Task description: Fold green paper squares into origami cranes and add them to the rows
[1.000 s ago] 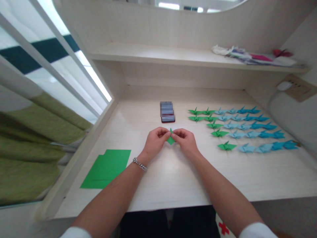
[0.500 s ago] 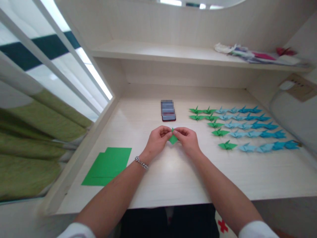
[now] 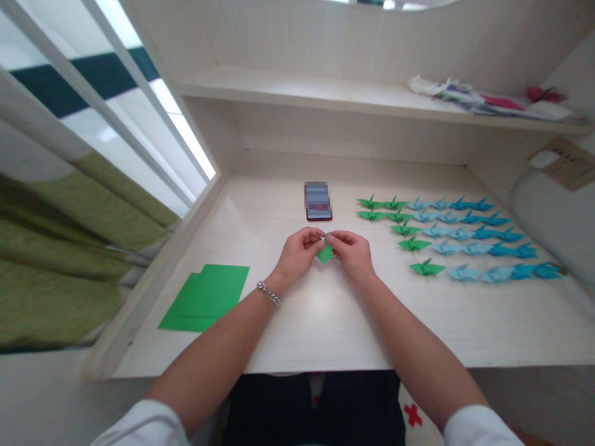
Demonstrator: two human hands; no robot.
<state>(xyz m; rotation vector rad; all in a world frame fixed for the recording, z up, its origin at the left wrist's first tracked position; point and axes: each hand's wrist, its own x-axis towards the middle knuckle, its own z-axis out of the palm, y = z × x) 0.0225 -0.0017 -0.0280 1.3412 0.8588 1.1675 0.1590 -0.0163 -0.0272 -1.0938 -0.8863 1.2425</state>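
Note:
Between both hands, just above the desk, is a small piece of folded green paper point(image 3: 325, 253), its lower point facing me. My left hand point(image 3: 299, 253) pinches its left side between thumb and fingers. From the other side my right hand point(image 3: 352, 251) pinches it near the top, and the fingertips of both hands almost meet. The fingers cover much of the paper's upper part. A phone point(image 3: 318, 201) lies flat just beyond the hands. To the right, rows of folded paper cranes stand on the desk, with green cranes point(image 3: 426, 267) nearest my right hand.
Green paper sheets point(image 3: 204, 297) lie stacked at the left. Light and darker blue cranes point(image 3: 474, 249) continue the rows rightward. A shelf point(image 3: 297, 88) runs across the back, with papers and plastic point(image 3: 493, 102) on it. A curtain point(image 3: 93, 248) hangs at left; a cable plugs into a right-hand socket point(image 3: 564, 162).
The view has tilted slightly, so the desk sits a little higher in the picture. Both hands still hold the green paper, with their fingers slightly shifted on it.

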